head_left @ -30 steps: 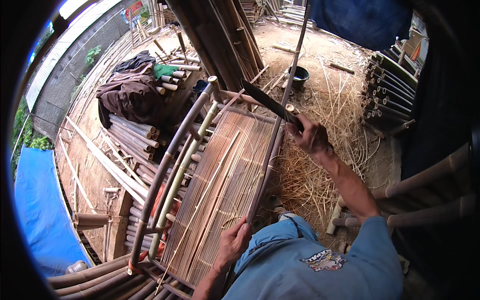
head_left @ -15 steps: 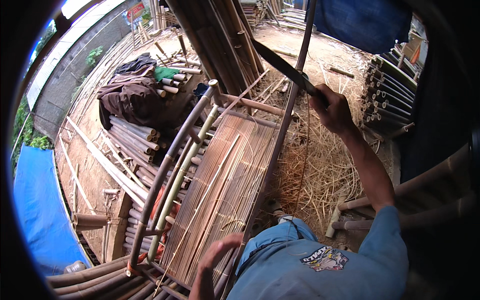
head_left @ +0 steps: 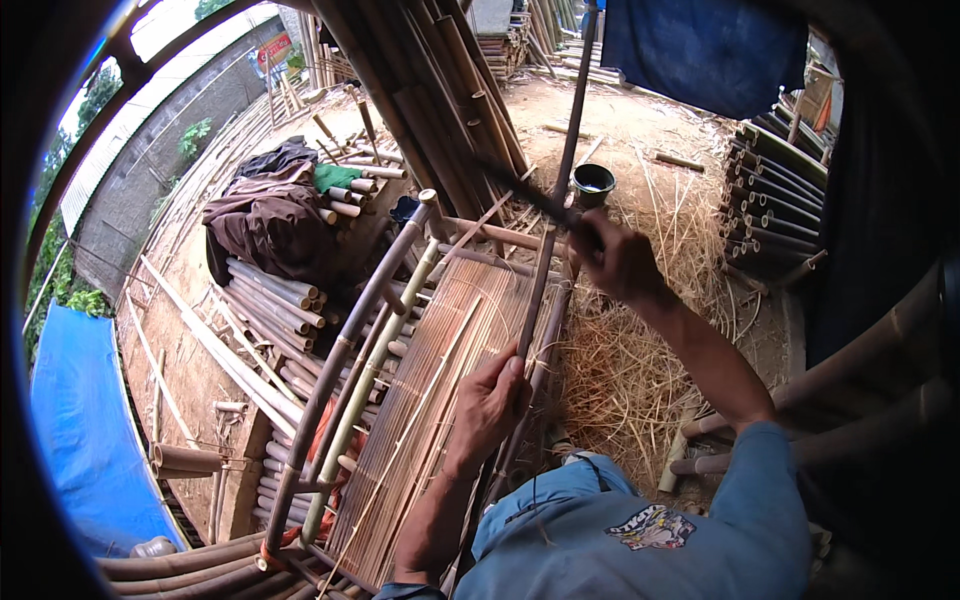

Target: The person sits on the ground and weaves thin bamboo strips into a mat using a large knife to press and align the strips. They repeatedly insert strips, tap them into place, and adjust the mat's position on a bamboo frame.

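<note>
A long dark bamboo strip [head_left: 568, 165] runs from near my body up past the top of the picture. My left hand [head_left: 487, 410] is closed around it, above the slatted bamboo bench [head_left: 405, 440]. In my right hand [head_left: 615, 262] is the handle of a long-bladed knife [head_left: 535, 195]. Its dark blade, smeared by motion, points up to the left and crosses the strip, farther out than my left hand. Whether the edge touches the strip, I cannot tell. Several thin pale slivers lie along the bench slats.
Bamboo shavings [head_left: 640, 370] cover the ground right of the bench. Beyond stands a black bucket [head_left: 593, 183]. Cut bamboo poles [head_left: 775, 190] are stacked at right; more lie at left beside a brown cloth [head_left: 265, 225]. Thick upright poles [head_left: 420, 90] rise behind the bench.
My left hand has moved up and closed on the bamboo strip. My right hand and the knife have shifted left and slightly down. The bucket has come into sight.
</note>
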`<control>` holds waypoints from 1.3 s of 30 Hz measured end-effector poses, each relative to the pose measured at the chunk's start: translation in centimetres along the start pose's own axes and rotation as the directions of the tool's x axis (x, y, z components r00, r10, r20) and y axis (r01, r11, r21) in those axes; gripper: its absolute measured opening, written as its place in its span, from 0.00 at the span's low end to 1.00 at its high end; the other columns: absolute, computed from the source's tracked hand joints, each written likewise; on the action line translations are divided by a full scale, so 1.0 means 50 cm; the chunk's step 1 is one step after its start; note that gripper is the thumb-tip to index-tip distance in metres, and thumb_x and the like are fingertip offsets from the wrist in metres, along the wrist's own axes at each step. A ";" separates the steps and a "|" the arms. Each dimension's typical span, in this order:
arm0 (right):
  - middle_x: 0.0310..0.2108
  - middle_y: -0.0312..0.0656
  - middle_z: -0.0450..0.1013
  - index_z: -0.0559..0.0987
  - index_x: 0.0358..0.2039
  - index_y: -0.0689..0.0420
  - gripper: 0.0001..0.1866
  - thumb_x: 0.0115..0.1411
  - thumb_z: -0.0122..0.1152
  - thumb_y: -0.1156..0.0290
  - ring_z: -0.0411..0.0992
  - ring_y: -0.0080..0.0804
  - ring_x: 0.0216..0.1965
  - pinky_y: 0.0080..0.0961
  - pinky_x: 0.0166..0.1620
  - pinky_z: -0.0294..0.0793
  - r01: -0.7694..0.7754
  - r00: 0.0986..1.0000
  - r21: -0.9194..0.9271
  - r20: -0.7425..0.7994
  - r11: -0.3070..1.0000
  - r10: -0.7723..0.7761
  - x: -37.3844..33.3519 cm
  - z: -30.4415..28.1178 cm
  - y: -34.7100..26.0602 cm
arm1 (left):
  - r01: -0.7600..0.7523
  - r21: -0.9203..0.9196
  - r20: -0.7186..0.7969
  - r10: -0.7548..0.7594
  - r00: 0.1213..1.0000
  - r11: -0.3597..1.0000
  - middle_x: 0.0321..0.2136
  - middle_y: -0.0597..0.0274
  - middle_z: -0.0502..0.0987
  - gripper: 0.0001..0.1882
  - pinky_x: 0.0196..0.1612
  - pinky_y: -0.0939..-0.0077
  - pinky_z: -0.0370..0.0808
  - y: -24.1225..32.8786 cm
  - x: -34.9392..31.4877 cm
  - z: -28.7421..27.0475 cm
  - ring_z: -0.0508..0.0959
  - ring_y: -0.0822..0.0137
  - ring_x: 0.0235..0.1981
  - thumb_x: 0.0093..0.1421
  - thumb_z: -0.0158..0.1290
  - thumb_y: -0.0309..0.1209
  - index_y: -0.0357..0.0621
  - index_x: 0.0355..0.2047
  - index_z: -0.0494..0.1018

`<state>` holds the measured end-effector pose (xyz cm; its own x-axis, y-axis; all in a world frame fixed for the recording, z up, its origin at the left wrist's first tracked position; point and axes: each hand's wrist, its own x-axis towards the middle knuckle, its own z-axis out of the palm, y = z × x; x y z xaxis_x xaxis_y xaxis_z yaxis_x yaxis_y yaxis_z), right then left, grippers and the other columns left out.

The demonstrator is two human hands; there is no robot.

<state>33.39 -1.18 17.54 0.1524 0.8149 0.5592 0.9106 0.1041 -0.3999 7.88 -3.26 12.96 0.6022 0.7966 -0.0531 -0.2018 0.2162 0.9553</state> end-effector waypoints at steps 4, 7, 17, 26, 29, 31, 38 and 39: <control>0.18 0.45 0.72 0.74 0.32 0.57 0.28 0.63 0.48 0.41 0.74 0.42 0.18 0.37 0.24 0.75 0.218 0.976 0.079 -0.024 0.973 -0.217 -0.068 0.038 0.007 | 0.062 0.059 -0.020 -0.061 0.998 0.996 0.18 0.72 0.68 0.22 0.20 0.86 0.61 -0.019 -0.029 -0.011 0.65 0.82 0.18 0.68 0.47 0.35 0.35 0.58 0.67; 0.17 0.42 0.72 0.74 0.32 0.55 0.26 0.64 0.47 0.42 0.75 0.37 0.18 0.39 0.22 0.75 0.154 0.988 0.044 -0.026 0.987 -0.153 -0.059 0.059 0.028 | 0.065 0.094 -0.043 -0.061 0.997 0.993 0.15 0.74 0.64 0.21 0.18 0.86 0.56 -0.025 -0.054 -0.024 0.62 0.82 0.15 0.69 0.46 0.35 0.34 0.57 0.67; 0.18 0.42 0.72 0.77 0.33 0.57 0.36 0.62 0.38 0.32 0.73 0.36 0.22 0.34 0.27 0.71 -0.388 0.920 -0.017 -0.069 0.922 0.386 0.063 -0.083 0.258 | 0.248 0.083 0.034 -0.251 0.967 0.965 0.18 0.70 0.68 0.20 0.20 0.85 0.62 -0.118 -0.290 -0.133 0.65 0.80 0.18 0.67 0.48 0.32 0.28 0.53 0.69; 0.16 0.38 0.70 0.77 0.31 0.53 0.35 0.62 0.38 0.32 0.71 0.29 0.18 0.30 0.23 0.67 -0.289 0.955 0.047 0.075 0.956 0.285 0.029 -0.021 0.282 | 0.366 0.064 -0.046 -0.364 0.930 0.928 0.14 0.72 0.64 0.22 0.16 0.83 0.54 -0.148 -0.388 -0.223 0.61 0.80 0.13 0.66 0.50 0.36 0.27 0.52 0.70; 0.18 0.48 0.73 0.77 0.35 0.56 0.27 0.67 0.43 0.44 0.76 0.39 0.22 0.38 0.26 0.73 0.155 0.979 -0.125 0.153 0.980 -0.136 0.015 -0.042 0.266 | 0.389 0.061 -0.053 -0.386 0.921 0.919 0.14 0.71 0.64 0.20 0.16 0.83 0.54 -0.122 -0.381 -0.214 0.61 0.80 0.13 0.66 0.50 0.34 0.27 0.51 0.71; 0.18 0.47 0.72 0.76 0.34 0.57 0.27 0.65 0.45 0.43 0.75 0.43 0.22 0.37 0.26 0.70 -0.150 0.987 -0.125 -0.067 0.981 0.143 0.048 -0.088 0.343 | 0.375 0.102 -0.015 -0.376 0.927 0.921 0.15 0.71 0.64 0.20 0.17 0.83 0.54 -0.132 -0.398 -0.222 0.61 0.80 0.14 0.66 0.50 0.34 0.27 0.50 0.71; 0.21 0.51 0.74 0.77 0.34 0.62 0.36 0.61 0.45 0.35 0.74 0.52 0.26 0.38 0.29 0.70 -0.603 0.791 -0.201 -0.274 0.772 0.547 0.089 -0.165 0.574 | 0.559 0.031 -0.014 -0.559 0.829 0.828 0.19 0.67 0.67 0.19 0.23 0.78 0.61 -0.123 -0.419 -0.236 0.64 0.74 0.19 0.65 0.48 0.35 0.30 0.47 0.71; 0.21 0.51 0.74 0.78 0.33 0.64 0.39 0.59 0.45 0.32 0.75 0.51 0.25 0.38 0.28 0.71 -0.737 0.657 -0.092 -0.329 0.669 0.679 0.093 -0.209 0.605 | 0.610 0.088 -0.079 -0.605 0.793 0.788 0.22 0.61 0.71 0.18 0.27 0.74 0.66 -0.103 -0.444 -0.257 0.69 0.68 0.23 0.64 0.47 0.37 0.32 0.42 0.74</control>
<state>65.64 -0.21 15.63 0.8444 0.4181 0.3350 0.5323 -0.5840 -0.6129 -14.38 -14.80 5.47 0.5379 0.5454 -0.6428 0.2762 0.6064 0.7457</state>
